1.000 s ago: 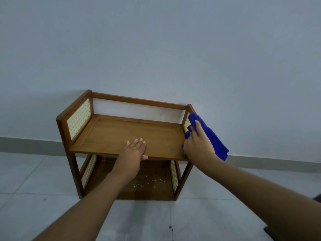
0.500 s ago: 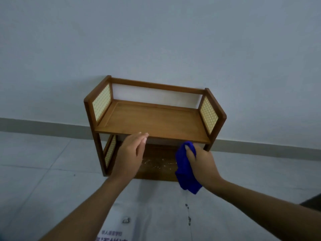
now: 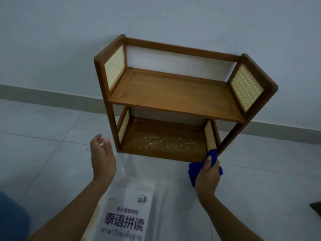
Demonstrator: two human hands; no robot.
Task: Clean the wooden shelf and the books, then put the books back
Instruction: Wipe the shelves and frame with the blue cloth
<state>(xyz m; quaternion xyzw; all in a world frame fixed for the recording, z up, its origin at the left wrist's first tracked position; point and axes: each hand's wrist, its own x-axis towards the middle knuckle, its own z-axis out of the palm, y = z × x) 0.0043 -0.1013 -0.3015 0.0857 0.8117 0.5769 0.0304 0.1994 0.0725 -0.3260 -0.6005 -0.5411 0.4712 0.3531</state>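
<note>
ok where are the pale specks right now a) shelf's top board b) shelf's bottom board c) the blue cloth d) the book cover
b: the pale specks lie scattered across the bottom board of the wooden shelf; the top board shows none.

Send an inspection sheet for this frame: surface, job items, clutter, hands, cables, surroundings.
Surface: pale tiled floor; the shelf stands on it against the wall.
Job's things: wooden shelf holds no books; pale specks scattered on its bottom tier; one book lies flat on the floor in front.
Clutter: dark object cropped at the right edge, cannot identify.
Hands: left hand open, holding nothing, beside the shelf's lower left corner; right hand grips a blue cloth at the bottom tier's front right corner.
Cables: nothing seen.
Surroundings: plain wall, grey skirting.
</note>
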